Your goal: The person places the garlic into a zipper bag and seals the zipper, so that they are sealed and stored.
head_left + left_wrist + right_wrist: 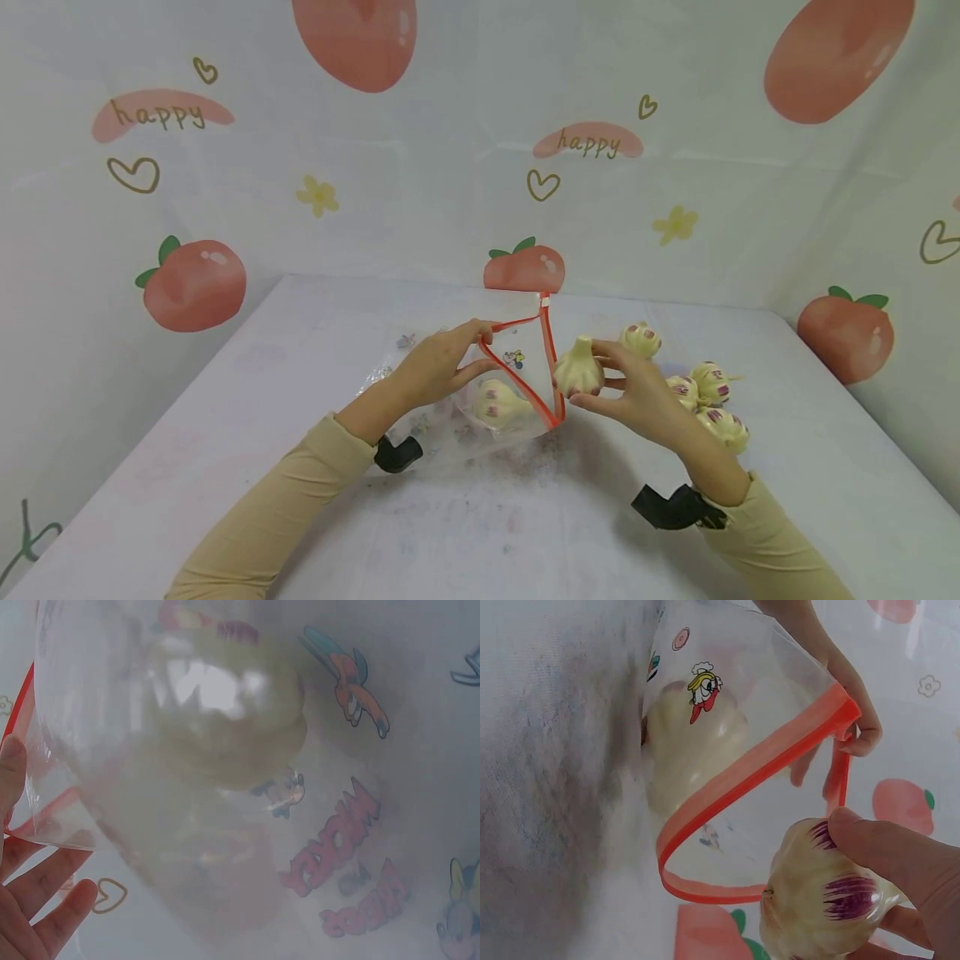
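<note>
A clear plastic bag with a red-orange zip edge point(551, 358) and printed cartoon figures lies tilted with its mouth spread toward the right. My left hand point(442, 362) pinches the rim of that mouth between thumb and fingers. Inside the bag rests one garlic bulb point(498, 404), blurred by the plastic in the left wrist view. Another garlic bulb point(825, 892), cream with purple streaks, is gripped by my right hand point(637, 392) just at the bag's opening. In the head view its stem points up.
Several more garlic bulbs point(711, 383) lie on the white table point(480, 533) beyond and right of my right hand. One bulb point(641, 340) sits a little farther back. A printed curtain point(450, 167) with fruit pictures stands behind the table.
</note>
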`<state>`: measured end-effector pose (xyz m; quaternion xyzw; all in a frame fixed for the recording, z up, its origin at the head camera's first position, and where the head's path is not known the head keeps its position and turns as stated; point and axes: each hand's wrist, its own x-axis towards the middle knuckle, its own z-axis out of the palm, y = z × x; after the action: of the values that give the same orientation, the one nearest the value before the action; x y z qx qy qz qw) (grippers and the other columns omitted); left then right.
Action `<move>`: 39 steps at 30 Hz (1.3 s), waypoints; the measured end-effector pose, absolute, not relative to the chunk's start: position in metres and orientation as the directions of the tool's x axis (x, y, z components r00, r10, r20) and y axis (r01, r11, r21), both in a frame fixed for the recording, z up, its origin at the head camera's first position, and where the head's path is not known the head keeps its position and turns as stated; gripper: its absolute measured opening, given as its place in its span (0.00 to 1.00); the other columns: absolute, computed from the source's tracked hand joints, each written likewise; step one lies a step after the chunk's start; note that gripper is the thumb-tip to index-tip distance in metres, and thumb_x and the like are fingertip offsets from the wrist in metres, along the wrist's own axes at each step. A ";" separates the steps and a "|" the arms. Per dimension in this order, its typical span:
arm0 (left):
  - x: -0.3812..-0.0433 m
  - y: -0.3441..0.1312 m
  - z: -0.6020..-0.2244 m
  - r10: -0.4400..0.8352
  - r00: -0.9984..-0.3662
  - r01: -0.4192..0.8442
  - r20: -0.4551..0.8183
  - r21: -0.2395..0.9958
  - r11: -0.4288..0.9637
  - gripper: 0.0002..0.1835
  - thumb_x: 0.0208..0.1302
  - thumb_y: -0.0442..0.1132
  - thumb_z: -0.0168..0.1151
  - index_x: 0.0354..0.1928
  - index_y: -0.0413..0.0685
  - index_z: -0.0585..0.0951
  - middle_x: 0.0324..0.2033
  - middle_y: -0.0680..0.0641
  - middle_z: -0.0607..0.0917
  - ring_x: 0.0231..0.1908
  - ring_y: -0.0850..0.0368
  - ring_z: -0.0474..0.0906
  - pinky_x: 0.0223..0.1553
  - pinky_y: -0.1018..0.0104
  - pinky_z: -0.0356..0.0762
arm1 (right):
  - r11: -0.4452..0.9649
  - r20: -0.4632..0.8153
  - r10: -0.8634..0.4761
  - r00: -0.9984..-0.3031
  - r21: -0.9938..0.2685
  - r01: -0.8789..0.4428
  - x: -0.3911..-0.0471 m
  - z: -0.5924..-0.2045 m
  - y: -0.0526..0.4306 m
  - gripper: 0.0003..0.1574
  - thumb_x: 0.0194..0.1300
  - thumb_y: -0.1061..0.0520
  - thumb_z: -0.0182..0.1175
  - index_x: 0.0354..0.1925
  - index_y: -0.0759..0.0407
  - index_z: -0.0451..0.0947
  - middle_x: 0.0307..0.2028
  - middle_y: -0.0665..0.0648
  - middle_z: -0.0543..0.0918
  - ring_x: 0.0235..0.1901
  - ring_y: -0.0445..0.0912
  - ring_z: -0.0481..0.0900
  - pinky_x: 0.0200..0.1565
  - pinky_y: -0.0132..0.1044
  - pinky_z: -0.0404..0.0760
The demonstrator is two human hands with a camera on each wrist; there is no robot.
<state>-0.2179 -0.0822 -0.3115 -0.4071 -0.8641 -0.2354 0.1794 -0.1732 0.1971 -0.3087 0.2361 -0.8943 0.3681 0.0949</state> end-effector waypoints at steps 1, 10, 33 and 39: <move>-0.218 -0.082 -0.311 0.619 -0.604 0.788 0.502 0.260 0.558 0.18 0.60 0.43 0.64 0.45 0.43 0.69 0.47 0.44 0.82 0.40 0.49 0.83 0.26 0.73 0.68 | 0.617 0.348 -0.358 -0.866 -0.608 -0.499 -0.173 -0.309 0.196 0.40 0.48 0.60 0.72 0.58 0.67 0.68 0.53 0.63 0.77 0.52 0.58 0.78 0.45 0.44 0.81; -0.217 -0.081 -0.310 0.619 -0.611 0.783 0.493 0.264 0.563 0.18 0.59 0.43 0.64 0.45 0.43 0.69 0.45 0.44 0.82 0.42 0.48 0.83 0.31 0.67 0.75 | 0.605 0.342 -0.405 -0.848 -0.595 -0.529 -0.174 -0.313 0.190 0.38 0.51 0.58 0.71 0.58 0.66 0.68 0.53 0.65 0.77 0.52 0.60 0.77 0.45 0.44 0.82; -0.219 -0.079 -0.313 0.631 -0.586 0.802 0.508 0.250 0.543 0.19 0.59 0.42 0.65 0.45 0.42 0.69 0.41 0.46 0.82 0.42 0.49 0.83 0.34 0.64 0.77 | 0.568 0.292 -0.488 -0.822 -0.609 -0.554 -0.181 -0.325 0.182 0.38 0.51 0.61 0.69 0.59 0.65 0.67 0.54 0.66 0.77 0.50 0.57 0.79 0.43 0.40 0.83; -0.220 -0.079 -0.314 0.640 -0.576 0.810 0.508 0.248 0.532 0.18 0.59 0.42 0.64 0.45 0.42 0.69 0.41 0.46 0.82 0.41 0.48 0.83 0.32 0.66 0.76 | 0.563 0.277 -0.508 -0.815 -0.610 -0.558 -0.183 -0.326 0.181 0.37 0.52 0.61 0.69 0.59 0.63 0.67 0.54 0.64 0.77 0.48 0.55 0.80 0.43 0.40 0.83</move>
<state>-0.2196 -0.0789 -0.3135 -0.4234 -0.8563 -0.2341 0.1810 -0.1826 0.1810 -0.3257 0.3018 -0.8832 0.3573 0.0350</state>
